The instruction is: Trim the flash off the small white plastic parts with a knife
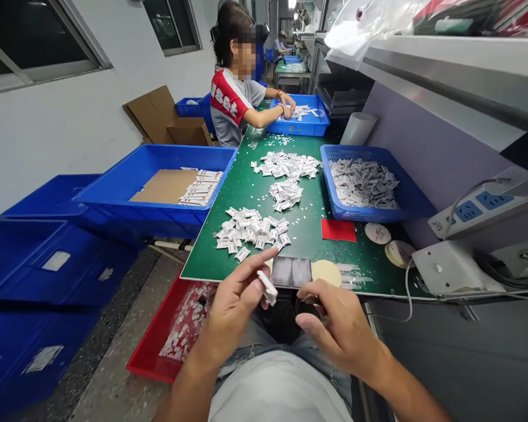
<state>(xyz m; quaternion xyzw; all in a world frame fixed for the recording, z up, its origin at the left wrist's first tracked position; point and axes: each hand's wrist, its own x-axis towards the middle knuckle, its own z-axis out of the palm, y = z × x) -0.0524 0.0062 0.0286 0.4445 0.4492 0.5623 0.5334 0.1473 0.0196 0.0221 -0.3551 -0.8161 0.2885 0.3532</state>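
My left hand (235, 305) pinches a small white plastic piece (268, 287) between thumb and fingers, just below the near edge of the green mat (308, 225). My right hand (338, 325) is curled beside it around a small dark round object (307, 306) that I cannot make out. Three heaps of the same white pieces lie on the mat: the nearest heap (251, 230) just beyond my left hand, a middle heap (286, 194) and a far heap (286, 165).
A blue basket (416, 208) of white pieces stands right of the mat. A red card (338, 230) and round discs (327, 272) lie near me. A blue bin (158, 208) with cardboard sits left, a red tray (152, 346) below. Another person (235, 88) works farther down the bench.
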